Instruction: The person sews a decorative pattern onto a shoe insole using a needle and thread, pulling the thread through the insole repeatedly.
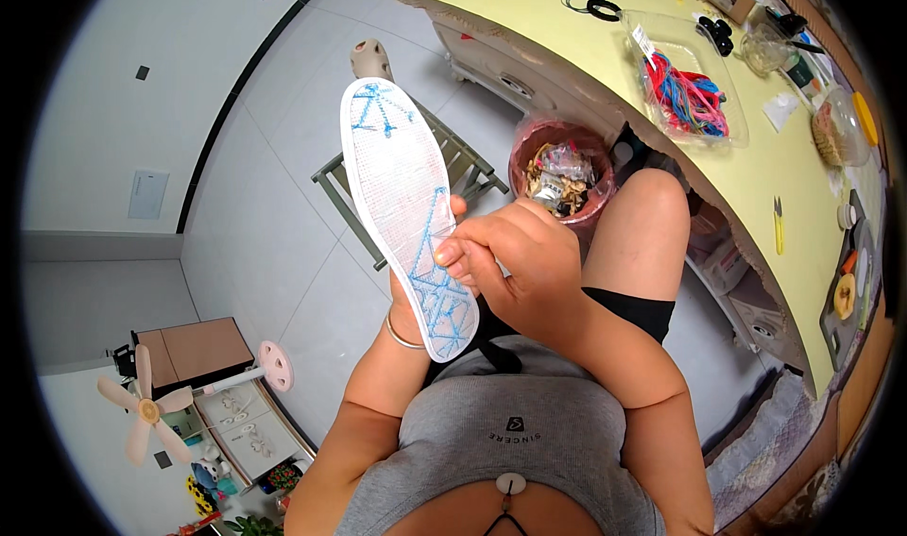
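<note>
The left hand [404,300] grasps a white insole [397,177] from behind, before the torso, as the right hand [520,253] reaches across, thumb and fingers pinched at its face; whether they grip a needle cannot be told. Blue stitching [442,295] patterns both ends. Tiled floor [274,187] opens leftward; the table [586,40] curves well apart at right.

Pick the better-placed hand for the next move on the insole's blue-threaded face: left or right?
Right, probably: the right hand is pinched over the blue threadwork, in front. The left hand is mostly behind the white insole, apparently supporting it.
</note>
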The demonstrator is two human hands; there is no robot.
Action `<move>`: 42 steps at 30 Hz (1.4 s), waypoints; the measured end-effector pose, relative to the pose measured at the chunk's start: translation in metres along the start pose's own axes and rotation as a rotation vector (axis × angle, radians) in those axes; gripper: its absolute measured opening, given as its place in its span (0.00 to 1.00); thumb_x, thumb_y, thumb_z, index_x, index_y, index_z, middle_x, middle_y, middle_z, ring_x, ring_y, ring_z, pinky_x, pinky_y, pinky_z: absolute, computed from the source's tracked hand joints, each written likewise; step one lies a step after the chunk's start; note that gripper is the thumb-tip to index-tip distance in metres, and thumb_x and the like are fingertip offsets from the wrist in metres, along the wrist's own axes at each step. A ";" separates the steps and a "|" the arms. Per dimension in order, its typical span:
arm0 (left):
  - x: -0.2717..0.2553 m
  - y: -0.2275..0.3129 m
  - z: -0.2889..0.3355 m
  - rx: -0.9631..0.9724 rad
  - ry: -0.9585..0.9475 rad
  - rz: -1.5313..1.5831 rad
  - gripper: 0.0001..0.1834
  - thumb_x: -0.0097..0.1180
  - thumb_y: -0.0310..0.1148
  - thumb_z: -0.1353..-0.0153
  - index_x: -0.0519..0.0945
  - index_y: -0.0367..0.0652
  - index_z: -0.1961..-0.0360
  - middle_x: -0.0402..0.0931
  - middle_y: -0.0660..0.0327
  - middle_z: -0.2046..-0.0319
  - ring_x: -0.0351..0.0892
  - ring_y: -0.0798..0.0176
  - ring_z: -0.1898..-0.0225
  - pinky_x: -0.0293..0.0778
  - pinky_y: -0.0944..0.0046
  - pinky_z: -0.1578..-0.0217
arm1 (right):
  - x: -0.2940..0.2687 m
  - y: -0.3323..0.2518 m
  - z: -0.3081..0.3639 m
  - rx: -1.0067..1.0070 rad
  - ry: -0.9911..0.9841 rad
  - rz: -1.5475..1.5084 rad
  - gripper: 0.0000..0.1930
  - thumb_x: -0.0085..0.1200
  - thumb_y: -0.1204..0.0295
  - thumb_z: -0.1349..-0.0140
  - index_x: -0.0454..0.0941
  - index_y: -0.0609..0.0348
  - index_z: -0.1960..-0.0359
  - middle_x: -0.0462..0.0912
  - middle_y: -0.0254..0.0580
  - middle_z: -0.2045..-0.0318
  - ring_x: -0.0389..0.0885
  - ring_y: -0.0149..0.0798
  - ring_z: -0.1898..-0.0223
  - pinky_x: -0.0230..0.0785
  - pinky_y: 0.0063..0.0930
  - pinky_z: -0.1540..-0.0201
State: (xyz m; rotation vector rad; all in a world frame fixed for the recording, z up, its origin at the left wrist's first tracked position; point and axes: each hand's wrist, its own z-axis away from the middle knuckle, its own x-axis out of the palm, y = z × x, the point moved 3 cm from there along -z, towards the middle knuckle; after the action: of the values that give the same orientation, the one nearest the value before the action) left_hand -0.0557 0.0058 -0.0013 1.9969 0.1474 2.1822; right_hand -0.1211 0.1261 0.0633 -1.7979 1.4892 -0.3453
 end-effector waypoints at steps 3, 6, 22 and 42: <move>-0.007 -0.001 -0.001 -0.013 -0.067 0.046 0.27 0.44 0.49 0.34 0.69 0.37 0.45 0.68 0.63 0.80 0.66 0.66 0.77 0.62 0.69 0.76 | 0.001 0.000 0.000 -0.011 0.016 -0.015 0.04 0.56 0.78 0.50 0.76 0.55 0.73 0.77 0.32 0.79 0.73 0.38 0.78 0.66 0.28 0.75; -0.053 -0.004 -0.013 -0.079 -0.307 0.189 0.27 0.42 0.49 0.34 0.69 0.37 0.45 0.68 0.64 0.81 0.64 0.67 0.78 0.61 0.70 0.77 | 0.002 0.002 0.000 -0.023 0.030 0.000 0.04 0.56 0.78 0.50 0.76 0.56 0.73 0.75 0.34 0.80 0.72 0.38 0.78 0.66 0.29 0.75; 0.012 -0.003 -0.006 0.025 -0.016 -0.081 0.22 0.47 0.42 0.35 0.70 0.36 0.48 0.68 0.63 0.79 0.61 0.67 0.79 0.60 0.70 0.77 | 0.002 0.006 0.001 -0.009 0.004 0.017 0.04 0.56 0.77 0.50 0.77 0.58 0.72 0.74 0.38 0.80 0.72 0.41 0.78 0.66 0.30 0.76; 0.045 -0.002 0.005 0.262 0.285 -0.819 0.13 0.53 0.16 0.44 0.71 0.29 0.56 0.80 0.48 0.63 0.82 0.64 0.63 0.79 0.66 0.60 | 0.010 0.064 0.045 0.956 0.000 -1.086 0.20 0.57 0.78 0.44 0.70 0.62 0.49 0.79 0.40 0.55 0.80 0.34 0.57 0.76 0.29 0.56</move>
State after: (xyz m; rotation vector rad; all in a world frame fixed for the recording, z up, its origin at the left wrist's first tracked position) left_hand -0.0544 0.0166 0.0432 1.3262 1.1142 1.9054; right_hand -0.1356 0.1324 -0.0137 -1.5575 0.0679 -1.3049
